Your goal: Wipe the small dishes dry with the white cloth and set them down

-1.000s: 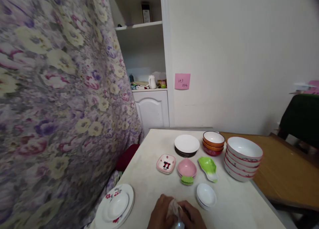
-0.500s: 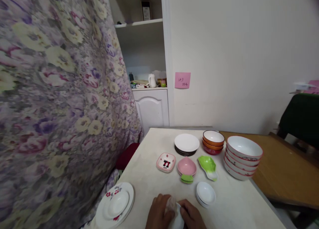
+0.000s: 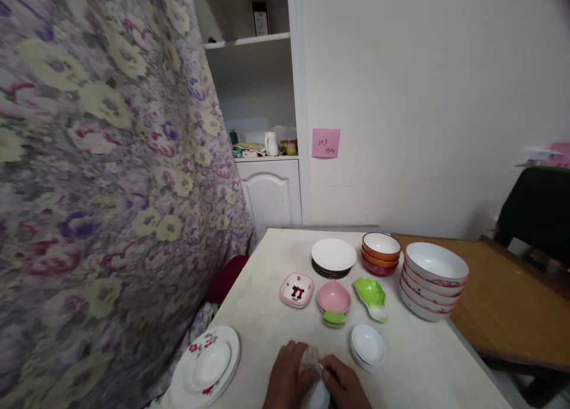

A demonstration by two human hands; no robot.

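At the table's front edge, my left hand point(image 3: 287, 374) presses a crumpled whitish tissue or cloth point(image 3: 310, 358) against a small white dish point(image 3: 317, 395). My right hand point(image 3: 344, 380) grips that dish by its right side, fingers curled over the rim. The dish is partly hidden by both hands and cut off by the lower frame edge. To the right of my hands stand two stacked small white bowls point(image 3: 368, 345). Beyond them are pink dishes with green handles point(image 3: 333, 299), a green leaf-shaped dish point(image 3: 371, 297) and a square cat-pattern dish point(image 3: 297, 289).
On the left lie white floral plates point(image 3: 231, 352) with a smaller dish on top. White-topped plates point(image 3: 333, 254), orange and red bowls point(image 3: 380, 254) and tall red-rimmed bowls point(image 3: 434, 281) stand farther back. A floral curtain point(image 3: 111, 189) hangs left; a brown table point(image 3: 516, 302) adjoins right.
The tissue and my left fingers have shifted slightly up and to the right along the dish's rim. My right hand has moved slightly too, still gripping the dish. The other dishes stay put.
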